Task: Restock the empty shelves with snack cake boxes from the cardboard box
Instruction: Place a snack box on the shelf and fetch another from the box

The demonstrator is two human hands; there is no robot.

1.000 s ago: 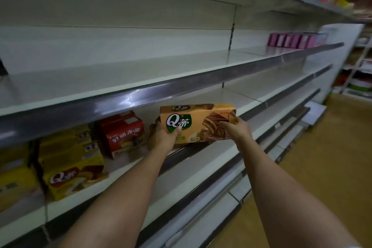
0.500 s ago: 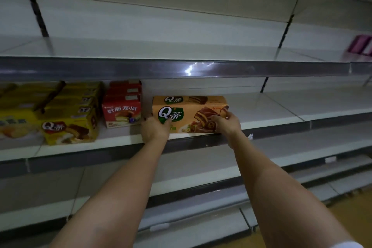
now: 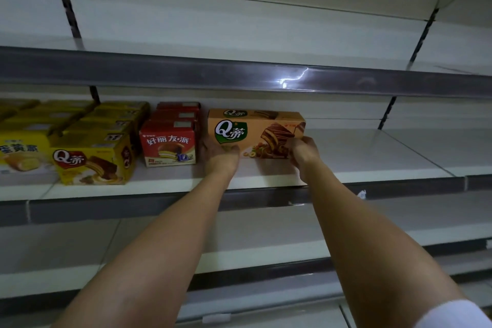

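Note:
An orange snack cake box [image 3: 255, 130] with a green Q logo stands on the middle shelf [image 3: 359, 165], just right of a row of red boxes [image 3: 170, 141]. My left hand [image 3: 219, 156] grips its lower left end. My right hand [image 3: 303, 150] holds its lower right corner with curled fingers. The box's bottom edge sits on the shelf board, well back from the front lip. The cardboard box is out of view.
Yellow Q boxes [image 3: 93, 157] and yellow egg-pie boxes [image 3: 18, 152] fill the shelf's left part. The shelf right of the orange box is bare. The upper shelf's grey edge strip [image 3: 239, 74] overhangs closely. Lower shelves [image 3: 266, 242] lie below my arms.
The orange box has gone from the shelf's front edge deeper onto the board beside the red boxes. Both hands went in with it; the view turned to face the shelf.

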